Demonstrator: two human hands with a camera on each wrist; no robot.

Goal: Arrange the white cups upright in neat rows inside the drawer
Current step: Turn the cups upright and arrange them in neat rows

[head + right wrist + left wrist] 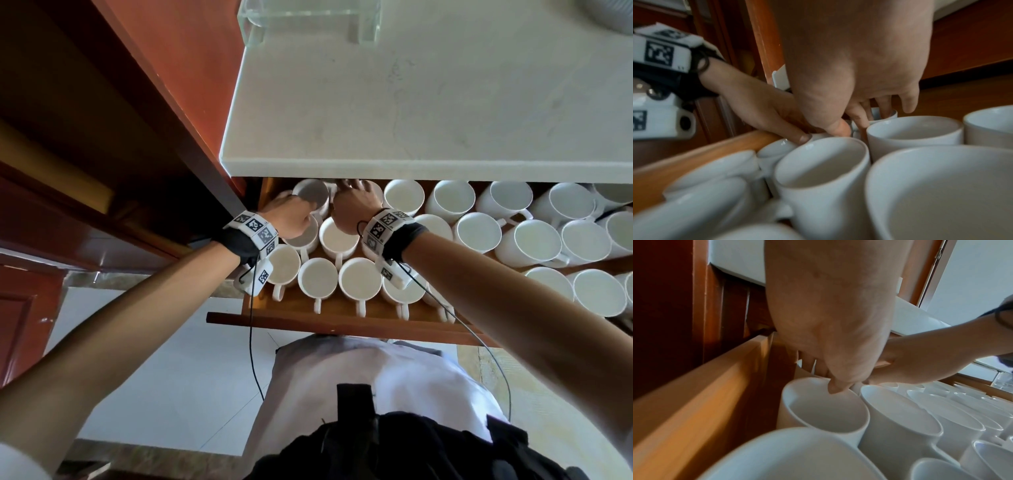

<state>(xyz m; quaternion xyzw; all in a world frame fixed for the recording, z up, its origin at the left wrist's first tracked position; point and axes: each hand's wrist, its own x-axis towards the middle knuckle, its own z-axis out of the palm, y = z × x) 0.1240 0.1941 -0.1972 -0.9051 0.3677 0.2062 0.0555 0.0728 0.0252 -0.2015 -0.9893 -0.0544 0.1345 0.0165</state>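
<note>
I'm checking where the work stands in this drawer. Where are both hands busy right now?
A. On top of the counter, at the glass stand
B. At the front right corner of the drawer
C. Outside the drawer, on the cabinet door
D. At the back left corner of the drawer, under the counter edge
D: the left hand and right hand meet among the white cups at the back left of the drawer, just under the counter edge.
</note>
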